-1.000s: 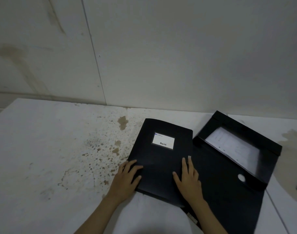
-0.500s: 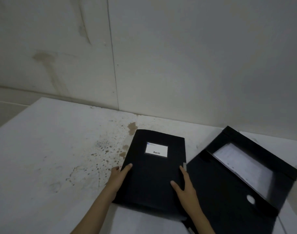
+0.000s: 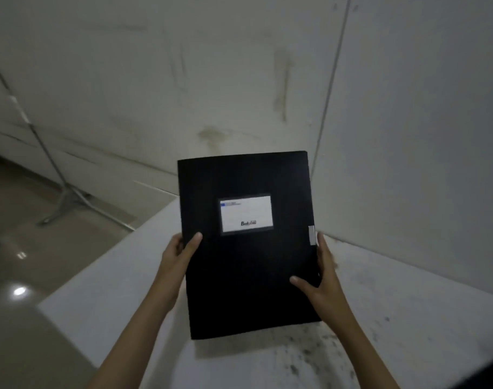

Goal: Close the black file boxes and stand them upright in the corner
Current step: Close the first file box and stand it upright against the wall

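Observation:
A closed black file box [image 3: 248, 265] with a white label on its front is raised off the white table [image 3: 408, 327], its face toward me. My left hand [image 3: 178, 256] grips its left edge, thumb on the front. My right hand [image 3: 324, 279] grips its right edge, thumb on the front. The box hangs in front of the corner where the table meets the wall [image 3: 408, 136]. A dark edge [image 3: 489, 372] shows at the bottom right; I cannot tell whether it is the second, open box.
The table is stained with dark specks near its front right. Its left edge [image 3: 105, 265] drops to a shiny tiled floor [image 3: 21, 248]. A metal stand [image 3: 63, 197] with splayed legs stands on the floor by the wall.
Both hands have lifted the closed box off the table and tipped it upright. My view has swung left, so the open box has left the frame.

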A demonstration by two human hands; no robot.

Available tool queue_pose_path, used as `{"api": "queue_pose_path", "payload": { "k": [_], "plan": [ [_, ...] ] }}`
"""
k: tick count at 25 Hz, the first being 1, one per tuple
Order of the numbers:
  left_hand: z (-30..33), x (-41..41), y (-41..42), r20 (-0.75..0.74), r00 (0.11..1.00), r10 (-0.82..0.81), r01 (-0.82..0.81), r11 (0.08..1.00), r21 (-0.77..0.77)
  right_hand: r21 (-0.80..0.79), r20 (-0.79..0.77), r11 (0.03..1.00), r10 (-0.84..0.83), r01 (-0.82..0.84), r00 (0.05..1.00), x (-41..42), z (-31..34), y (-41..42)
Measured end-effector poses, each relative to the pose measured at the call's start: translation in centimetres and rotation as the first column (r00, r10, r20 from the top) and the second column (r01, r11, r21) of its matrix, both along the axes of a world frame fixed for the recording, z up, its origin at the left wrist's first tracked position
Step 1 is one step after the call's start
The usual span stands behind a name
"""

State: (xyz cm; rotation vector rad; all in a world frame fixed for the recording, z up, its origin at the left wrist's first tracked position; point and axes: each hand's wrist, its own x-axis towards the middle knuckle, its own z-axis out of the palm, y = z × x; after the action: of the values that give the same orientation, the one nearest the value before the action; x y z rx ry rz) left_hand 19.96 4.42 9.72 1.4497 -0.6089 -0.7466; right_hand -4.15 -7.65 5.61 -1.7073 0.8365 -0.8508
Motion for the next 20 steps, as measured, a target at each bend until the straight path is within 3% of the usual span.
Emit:
{"api": "queue_pose_path", "payload": {
  "k": [3,6,9,13,16,20],
  "plan": [
    [2.6,7.0,1.0,0.030,0.995,0.092,-0.088,0.989,-0.115,-0.056,-0.006,0.996,0.070,-0.070,0.998,8.0,1.3,-0.5],
    [2.6,11.9,2.2,0.180,0.956,0.233,-0.207,0.966,-0.151,-0.064,-0.032,0.993,0.098,-0.100,0.995,16.3,2.8,-0.5],
    [1.0,14.9,2.2,0.323,0.892,0.317,-0.280,0.947,-0.157,-0.173,-0.033,0.970,0.165,-0.169,0.986,23.5,5.3,0.5],
    [-1.2,17.7,1.1,0.268,0.902,0.337,-0.294,0.937,-0.186,-0.322,0.001,0.914,0.260,-0.246,0.966,30.8,8.2,2.7],
    [-3.0,19.3,-0.6,0.278,0.912,0.302,-0.262,0.949,-0.174,-0.393,-0.170,0.849,0.311,-0.353,0.935,34.9,8.4,3.5],
    [-4.6,20.9,-3.7,0.253,0.936,0.246,-0.212,0.965,-0.154,-0.405,-0.247,0.843,0.273,-0.355,0.930,38.1,7.1,1.5]
  ]
}}
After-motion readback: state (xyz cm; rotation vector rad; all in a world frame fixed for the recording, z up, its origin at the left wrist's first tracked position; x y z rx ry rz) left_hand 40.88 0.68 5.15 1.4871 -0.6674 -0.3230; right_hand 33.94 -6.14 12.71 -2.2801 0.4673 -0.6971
